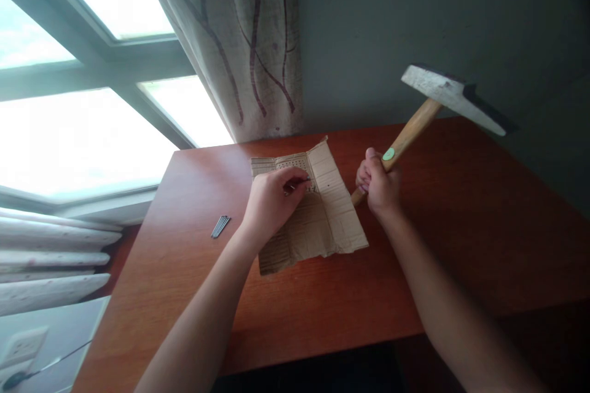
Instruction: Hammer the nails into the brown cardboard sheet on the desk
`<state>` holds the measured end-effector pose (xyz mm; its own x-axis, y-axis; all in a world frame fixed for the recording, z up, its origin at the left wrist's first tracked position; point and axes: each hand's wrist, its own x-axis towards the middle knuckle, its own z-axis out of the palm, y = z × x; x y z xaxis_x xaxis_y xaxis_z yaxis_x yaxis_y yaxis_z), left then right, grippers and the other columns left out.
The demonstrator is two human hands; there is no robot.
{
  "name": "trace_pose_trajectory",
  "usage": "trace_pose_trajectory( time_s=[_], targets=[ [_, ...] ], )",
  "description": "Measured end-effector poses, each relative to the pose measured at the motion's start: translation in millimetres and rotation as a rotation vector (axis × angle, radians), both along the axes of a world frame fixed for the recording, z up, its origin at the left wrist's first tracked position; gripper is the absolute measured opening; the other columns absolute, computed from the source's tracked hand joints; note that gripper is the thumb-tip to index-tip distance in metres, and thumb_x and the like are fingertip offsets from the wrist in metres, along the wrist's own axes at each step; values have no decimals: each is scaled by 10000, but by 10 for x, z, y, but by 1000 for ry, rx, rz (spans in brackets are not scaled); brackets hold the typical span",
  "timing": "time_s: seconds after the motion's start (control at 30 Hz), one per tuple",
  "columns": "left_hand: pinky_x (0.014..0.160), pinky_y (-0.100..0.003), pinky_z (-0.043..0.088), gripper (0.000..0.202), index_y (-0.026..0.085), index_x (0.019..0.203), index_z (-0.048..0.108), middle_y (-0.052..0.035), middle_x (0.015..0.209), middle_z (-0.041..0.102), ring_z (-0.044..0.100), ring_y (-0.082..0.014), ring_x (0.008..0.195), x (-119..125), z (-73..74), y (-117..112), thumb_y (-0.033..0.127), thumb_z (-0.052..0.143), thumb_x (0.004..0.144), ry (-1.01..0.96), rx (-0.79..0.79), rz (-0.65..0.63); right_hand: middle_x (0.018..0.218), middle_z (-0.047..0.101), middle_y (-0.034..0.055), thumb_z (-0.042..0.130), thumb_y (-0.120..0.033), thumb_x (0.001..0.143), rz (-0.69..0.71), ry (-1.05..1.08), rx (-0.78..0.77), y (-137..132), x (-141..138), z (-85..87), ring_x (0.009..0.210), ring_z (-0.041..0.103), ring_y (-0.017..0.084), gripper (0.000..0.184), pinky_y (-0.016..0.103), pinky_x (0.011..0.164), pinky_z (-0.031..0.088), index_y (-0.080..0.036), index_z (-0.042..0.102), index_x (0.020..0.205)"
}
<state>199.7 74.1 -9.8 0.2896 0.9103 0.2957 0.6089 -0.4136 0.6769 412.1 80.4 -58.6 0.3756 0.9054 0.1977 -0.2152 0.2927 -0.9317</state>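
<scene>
A sheet of brown cardboard (304,227) with creased folds lies on the table, its upper part dotted with rows of small holes. Over those holes my left hand (276,196) is closed in a pinch; a thin dark bit like a nail (308,180) shows at the fingertips, mostly hidden by them. My right hand (380,187) is wrapped around the wooden handle of a hammer (442,89), right of the cardboard. The hammer's metal head is raised up and to the right, apart from the cardboard. A small bunch of nails (220,226) lies left of my left forearm.
The reddish-brown wooden table (322,307) reaches back to a grey wall (359,37) and a patterned curtain (262,43). Bright windows (69,129) are on the left. Below them are a second curtain (50,252) and a wall socket (23,347) with a cord.
</scene>
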Motion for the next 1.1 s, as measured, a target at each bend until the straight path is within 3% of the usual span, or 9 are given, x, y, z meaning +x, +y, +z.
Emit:
trace_pose_trajectory(
  time_s=[1.1],
  targets=[
    [677, -258, 507, 95, 208, 894, 744, -5, 808, 769, 701, -153, 724, 21, -7, -9, 184, 655, 872, 39, 58, -44, 419, 307, -88, 706, -588, 844, 2, 2, 1, 4, 3, -13, 322, 273, 47, 616, 222, 318, 200, -227, 313, 537]
  ],
)
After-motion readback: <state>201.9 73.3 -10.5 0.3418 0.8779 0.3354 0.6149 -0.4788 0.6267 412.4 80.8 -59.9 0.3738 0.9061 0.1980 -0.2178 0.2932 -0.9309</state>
